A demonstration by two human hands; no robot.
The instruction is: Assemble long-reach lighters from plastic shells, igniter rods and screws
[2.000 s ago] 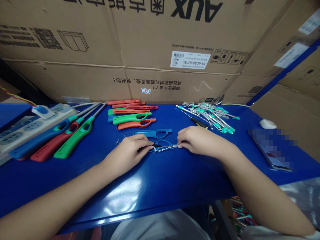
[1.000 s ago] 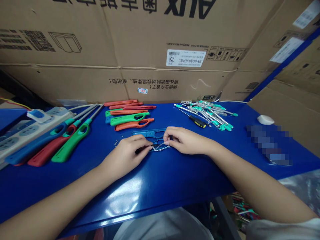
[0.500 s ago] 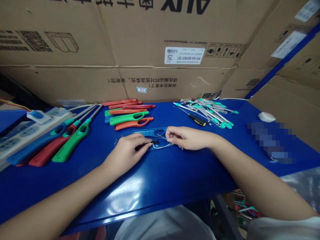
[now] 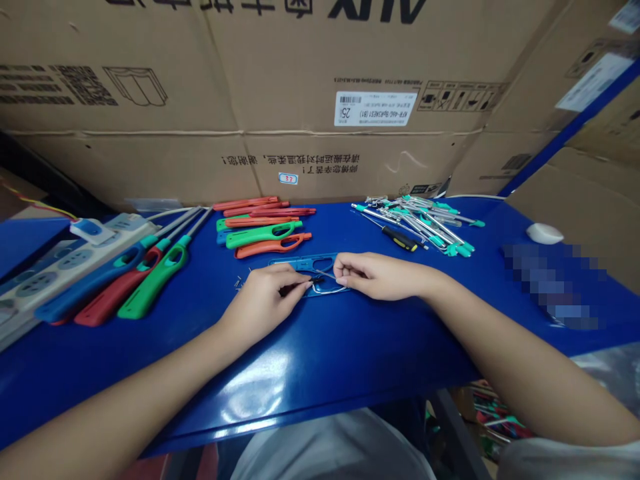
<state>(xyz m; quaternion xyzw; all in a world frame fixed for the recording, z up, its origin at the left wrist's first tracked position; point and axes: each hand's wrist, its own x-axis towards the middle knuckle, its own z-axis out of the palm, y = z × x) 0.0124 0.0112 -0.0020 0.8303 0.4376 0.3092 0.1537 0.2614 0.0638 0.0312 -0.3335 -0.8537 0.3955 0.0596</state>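
My left hand (image 4: 263,293) is closed in a pinch on a small black part (image 4: 315,282), its fingertips over the blue lighter handle halves (image 4: 303,261). Opposite it, my right hand (image 4: 375,275) is closed too, fingertips pressed on a thin grey rod (image 4: 325,274) that points left toward the black part. A white wire (image 4: 327,291) loops between the two hands across the nearer blue half. My fingers partly cover both halves. Small metal screws (image 4: 239,283) lie just left of my left hand.
Orange, red and green lighter handle halves (image 4: 265,235) are stacked behind. At left, assembled lighters (image 4: 155,277) lie by a power strip (image 4: 70,263). Metal lighter tubes with teal ends (image 4: 425,220) and a black-yellow screwdriver (image 4: 399,239) lie at back right. A cardboard wall (image 4: 290,100) stands behind.
The view has shifted slightly, so everything sits a little further right. Both hands keep their pinch, with the black part and the rod tip close together as before.
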